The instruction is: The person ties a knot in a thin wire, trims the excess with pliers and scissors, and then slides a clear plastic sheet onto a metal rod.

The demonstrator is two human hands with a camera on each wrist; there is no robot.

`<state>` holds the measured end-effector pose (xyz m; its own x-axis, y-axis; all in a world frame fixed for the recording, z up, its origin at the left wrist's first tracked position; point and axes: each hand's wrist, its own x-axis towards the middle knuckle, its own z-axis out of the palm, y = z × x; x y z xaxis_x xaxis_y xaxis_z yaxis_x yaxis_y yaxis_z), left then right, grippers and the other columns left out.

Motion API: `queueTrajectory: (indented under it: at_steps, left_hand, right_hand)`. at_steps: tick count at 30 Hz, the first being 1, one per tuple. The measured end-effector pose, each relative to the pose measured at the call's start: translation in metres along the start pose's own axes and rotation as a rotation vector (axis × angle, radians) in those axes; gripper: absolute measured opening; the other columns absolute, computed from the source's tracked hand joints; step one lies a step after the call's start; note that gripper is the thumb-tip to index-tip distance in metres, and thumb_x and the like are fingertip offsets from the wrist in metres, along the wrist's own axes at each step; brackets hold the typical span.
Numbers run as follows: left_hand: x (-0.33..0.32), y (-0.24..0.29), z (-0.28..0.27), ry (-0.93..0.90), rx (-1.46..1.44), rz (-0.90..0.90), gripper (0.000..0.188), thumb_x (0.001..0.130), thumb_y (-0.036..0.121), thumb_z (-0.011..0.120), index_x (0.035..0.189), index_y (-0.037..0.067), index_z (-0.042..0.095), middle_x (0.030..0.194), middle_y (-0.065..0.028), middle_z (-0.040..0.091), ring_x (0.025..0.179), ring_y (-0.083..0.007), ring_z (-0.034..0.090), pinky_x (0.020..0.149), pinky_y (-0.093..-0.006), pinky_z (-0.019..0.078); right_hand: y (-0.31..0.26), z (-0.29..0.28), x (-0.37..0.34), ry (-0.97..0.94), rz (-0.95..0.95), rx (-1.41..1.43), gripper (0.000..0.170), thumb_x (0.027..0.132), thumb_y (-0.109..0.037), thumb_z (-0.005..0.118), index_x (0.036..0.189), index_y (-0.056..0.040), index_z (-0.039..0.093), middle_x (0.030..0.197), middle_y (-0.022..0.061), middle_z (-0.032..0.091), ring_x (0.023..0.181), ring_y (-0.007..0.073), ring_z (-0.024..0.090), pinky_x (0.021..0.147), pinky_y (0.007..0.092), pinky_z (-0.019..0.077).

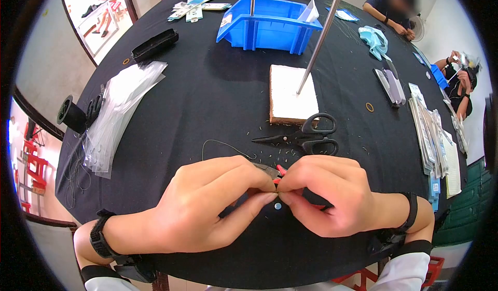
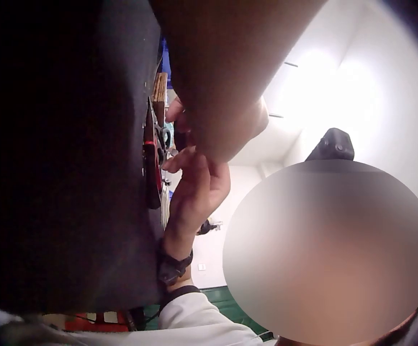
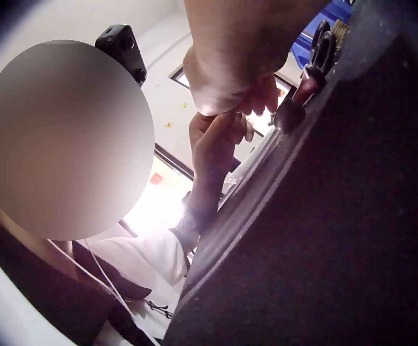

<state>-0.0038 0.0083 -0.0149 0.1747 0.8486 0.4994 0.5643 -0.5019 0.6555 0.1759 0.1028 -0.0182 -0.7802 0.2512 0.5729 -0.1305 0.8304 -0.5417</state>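
In the head view my left hand and right hand meet at the fingertips, thumbs and index fingers pinching a tiny item between them. The fingertips mostly hide it and I cannot tell its kind. Just behind the fingertips lie pliers with red handles, partly covered by the hands. A small pale-blue disc shows just below the fingertips. Beyond the hands, black-handled scissors lie with blades pointing left. A thin dark strand curves over the cloth near my left knuckles.
A white-topped block holds an upright metal rod, before a blue bin. Clear plastic sleeves and a black spool lie left. To the right are a stapler and stacked packets. Small clippings surround the scissors.
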Motion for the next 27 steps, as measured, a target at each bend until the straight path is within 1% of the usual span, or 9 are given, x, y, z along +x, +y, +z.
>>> queueTrajectory:
  at_steps: [5, 10, 11, 13, 16, 17, 20, 23, 27]
  left_hand:
    - [-0.002, 0.002, -0.003, -0.058, -0.055, -0.123, 0.009, 0.076, -0.003, 0.067, 0.082, 0.000, 0.062, 0.071, -0.0099, 0.062, 0.059, -0.0162, 0.059, 0.054, -0.0249, 0.0460]
    - [-0.004, 0.000, -0.003, -0.067, -0.300, -0.317, 0.008, 0.081, 0.001, 0.064, 0.088, -0.003, 0.063, 0.077, -0.0106, 0.064, 0.065, -0.0132, 0.061, 0.060, -0.0234, 0.0472]
    - [-0.004, 0.000, -0.002, -0.062, -0.353, -0.359, 0.009, 0.081, 0.001, 0.063, 0.089, -0.003, 0.063, 0.078, -0.0107, 0.064, 0.066, -0.0126, 0.061, 0.061, -0.0231, 0.0474]
    - [-0.003, 0.001, -0.004, -0.058, -0.302, -0.364, 0.010, 0.081, 0.002, 0.063, 0.090, -0.003, 0.064, 0.080, -0.0110, 0.064, 0.067, -0.0127, 0.061, 0.062, -0.0232, 0.0476]
    - [-0.001, 0.003, -0.007, -0.066, -0.198, -0.308, 0.010, 0.081, 0.001, 0.063, 0.090, -0.002, 0.064, 0.080, -0.0109, 0.064, 0.067, -0.0130, 0.061, 0.061, -0.0236, 0.0476]
    - [0.000, 0.004, -0.007, -0.071, -0.160, -0.279, 0.010, 0.081, 0.001, 0.063, 0.090, -0.002, 0.064, 0.079, -0.0108, 0.064, 0.066, -0.0132, 0.061, 0.061, -0.0238, 0.0475]
    - [-0.002, -0.001, -0.003, -0.024, -0.142, -0.192, 0.012, 0.080, 0.001, 0.064, 0.091, 0.001, 0.063, 0.073, -0.0077, 0.061, 0.055, -0.0127, 0.053, 0.052, -0.0238, 0.0433]
    - [-0.001, 0.003, -0.006, -0.067, -0.127, -0.245, 0.008, 0.079, 0.000, 0.062, 0.087, -0.001, 0.064, 0.075, -0.0100, 0.063, 0.062, -0.0137, 0.060, 0.057, -0.0243, 0.0462]
    - [-0.001, 0.003, -0.006, -0.075, -0.115, -0.244, 0.006, 0.079, 0.001, 0.063, 0.085, 0.000, 0.063, 0.071, -0.0085, 0.061, 0.057, -0.0123, 0.056, 0.053, -0.0235, 0.0431]
  right_hand:
    - [0.000, 0.001, -0.001, 0.015, -0.021, -0.028, 0.020, 0.063, 0.013, 0.063, 0.079, 0.0018, 0.059, 0.071, 0.0109, 0.060, 0.059, 0.0234, 0.060, 0.053, 0.0289, 0.0481]
    - [0.001, 0.001, 0.000, 0.020, -0.014, -0.023, 0.019, 0.064, 0.013, 0.064, 0.078, 0.0015, 0.059, 0.072, 0.0113, 0.059, 0.058, 0.0229, 0.059, 0.054, 0.0283, 0.0478]
    - [0.000, -0.001, 0.000, -0.002, 0.039, 0.019, 0.016, 0.067, 0.011, 0.063, 0.080, 0.0017, 0.059, 0.072, 0.0108, 0.060, 0.059, 0.0210, 0.060, 0.054, 0.0273, 0.0477]
    - [-0.002, -0.005, 0.001, -0.044, 0.145, 0.104, 0.011, 0.073, 0.009, 0.062, 0.082, 0.0022, 0.059, 0.072, 0.0100, 0.060, 0.060, 0.0171, 0.060, 0.056, 0.0253, 0.0474]
    - [-0.008, -0.010, 0.000, -0.096, 0.555, 0.450, 0.006, 0.081, 0.000, 0.061, 0.086, 0.0010, 0.057, 0.071, 0.0071, 0.059, 0.064, 0.0124, 0.060, 0.057, 0.0248, 0.0481]
    - [-0.009, -0.011, 0.001, -0.099, 0.673, 0.581, 0.008, 0.086, -0.005, 0.060, 0.087, 0.0019, 0.056, 0.073, 0.0035, 0.060, 0.067, 0.0065, 0.059, 0.058, 0.0222, 0.0481]
    - [-0.007, -0.014, 0.001, -0.141, 0.754, 0.699, 0.007, 0.090, -0.004, 0.053, 0.090, 0.0025, 0.056, 0.074, 0.0046, 0.059, 0.065, 0.0077, 0.057, 0.056, 0.0200, 0.0439]
    - [-0.005, -0.013, 0.001, -0.157, 0.779, 0.773, 0.009, 0.091, -0.006, 0.053, 0.089, 0.0022, 0.056, 0.074, 0.0045, 0.059, 0.065, 0.0077, 0.057, 0.055, 0.0196, 0.0426]
    - [-0.006, -0.013, 0.001, -0.152, 0.802, 0.797, 0.009, 0.091, -0.005, 0.053, 0.088, 0.0024, 0.056, 0.074, 0.0049, 0.059, 0.065, 0.0082, 0.057, 0.056, 0.0202, 0.0434]
